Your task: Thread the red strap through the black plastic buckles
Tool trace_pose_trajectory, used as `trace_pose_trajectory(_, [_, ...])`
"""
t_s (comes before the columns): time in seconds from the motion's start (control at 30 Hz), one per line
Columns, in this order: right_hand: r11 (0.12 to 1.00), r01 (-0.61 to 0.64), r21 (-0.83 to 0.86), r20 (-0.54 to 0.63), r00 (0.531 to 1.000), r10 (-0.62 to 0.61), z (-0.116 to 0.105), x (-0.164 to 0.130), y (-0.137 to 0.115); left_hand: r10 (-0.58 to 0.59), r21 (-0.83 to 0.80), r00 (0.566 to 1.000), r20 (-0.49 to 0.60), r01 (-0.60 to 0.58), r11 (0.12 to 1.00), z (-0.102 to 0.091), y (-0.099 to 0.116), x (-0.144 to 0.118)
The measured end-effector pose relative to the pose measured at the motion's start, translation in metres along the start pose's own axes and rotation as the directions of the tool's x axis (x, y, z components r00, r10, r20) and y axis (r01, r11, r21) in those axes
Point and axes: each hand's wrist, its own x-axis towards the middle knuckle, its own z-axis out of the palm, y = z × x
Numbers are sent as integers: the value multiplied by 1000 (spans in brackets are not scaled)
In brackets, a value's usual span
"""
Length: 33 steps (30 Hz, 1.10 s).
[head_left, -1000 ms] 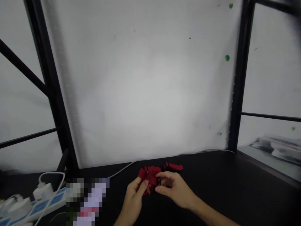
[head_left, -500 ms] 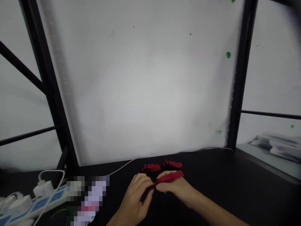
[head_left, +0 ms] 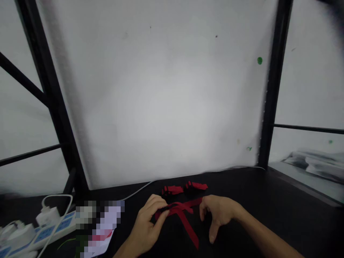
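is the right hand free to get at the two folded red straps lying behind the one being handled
Probably yes. The right hand is open and holds nothing, and the folded red straps lie just beyond it on the black table, with nothing between. The left hand pins the loose red strap.

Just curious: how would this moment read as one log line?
left hand: pinching red strap | right hand: open, beside strap | two more red pieces behind | black table

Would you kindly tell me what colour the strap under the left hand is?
The strap is red; it shows best in the head view.
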Motion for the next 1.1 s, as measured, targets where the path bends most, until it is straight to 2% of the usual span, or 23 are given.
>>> trace_pose_trajectory(0.03, [1000,21,-6,6,1000,-21,0,1,-1,2,-11,1000,-16,-3,1000,2,2,0])
trace_pose_trajectory(0.1, [992,119,46,-64,991,-116,0,4,-5,14,-29,999,-50,-15,999,5,5,0])
trace_pose_trajectory(0.17, [941,256,223,-171,960,-221,4,8,-12,20,-41,997,-76,-24,999,8,7,-1])
trace_pose_trajectory(0.27, [728,392,562,-270,919,-286,18,16,-29,30,-55,997,-71,-34,998,13,7,-3])
trace_pose_trajectory(0.37, [528,485,697,-365,874,-321,40,26,-45,52,-73,999,-9,-52,996,21,5,-6])
trace_pose_trajectory(0.43, [426,507,749,-414,861,-297,50,34,-51,61,-75,997,39,-58,995,24,4,-8])
trace_pose_trajectory(0.5, [318,495,808,-452,868,-203,52,42,-51,58,-44,993,105,-53,998,23,3,-8])
trace_pose_trajectory(0.6, [218,527,822,-539,842,-4,32,54,-41,51,89,959,280,-79,993,11,2,-6])
trace_pose_trajectory(0.63, [242,554,797,-578,815,39,20,56,-37,48,146,941,336,-102,984,6,2,-6])
trace_pose_trajectory(0.7, [288,548,785,-581,813,36,-3,60,-30,27,244,909,416,-140,960,-2,-1,-5])
trace_pose_trajectory(0.77, [503,457,734,-483,871,-87,-19,63,-27,0,301,883,469,-160,940,-4,-3,-7])
trace_pose_trajectory(0.83, [756,400,519,-360,904,-231,-19,65,-27,-15,310,861,508,-167,936,-3,-5,-10])
trace_pose_trajectory(0.87, [839,391,378,-306,908,-286,-14,68,-28,-21,304,852,523,-163,939,-2,-5,-11])
trace_pose_trajectory(0.97, [929,366,51,-236,909,-345,14,75,-30,-58,274,836,546,-113,955,-1,-2,-14])
trace_pose_trajectory(1.03, [947,301,-112,-278,906,-321,32,78,-31,-86,260,835,544,-70,963,-2,0,-14])
trace_pose_trajectory(1.1, [952,223,-211,-362,886,-288,41,77,-32,-117,269,854,507,-28,963,-3,-3,-10])
